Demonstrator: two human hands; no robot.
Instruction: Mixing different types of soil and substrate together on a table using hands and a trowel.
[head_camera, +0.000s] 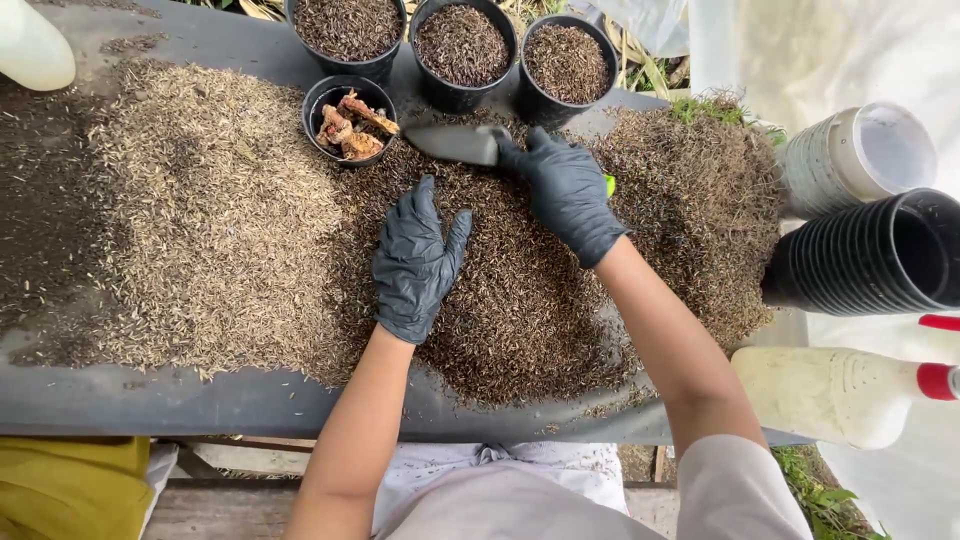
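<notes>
Black-gloved right hand (567, 190): fingers closed around the grey metal trowel (455, 143), blade beside the small black plastic pot of brown root pieces (348, 118).
Left hand (415, 260): fingers open, flat on the dark husk mix (520, 300) on the tabletop (250, 405).
Tip: scoop shallow, steady the pot.

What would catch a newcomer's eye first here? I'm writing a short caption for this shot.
Two hands in black gloves at the centre: the left hand lies flat on a dark heap of potting mix, and the right hand grips a grey trowel. The trowel points at a small black pot of orange-brown chunks, with three filled black pots lined up behind.
</notes>
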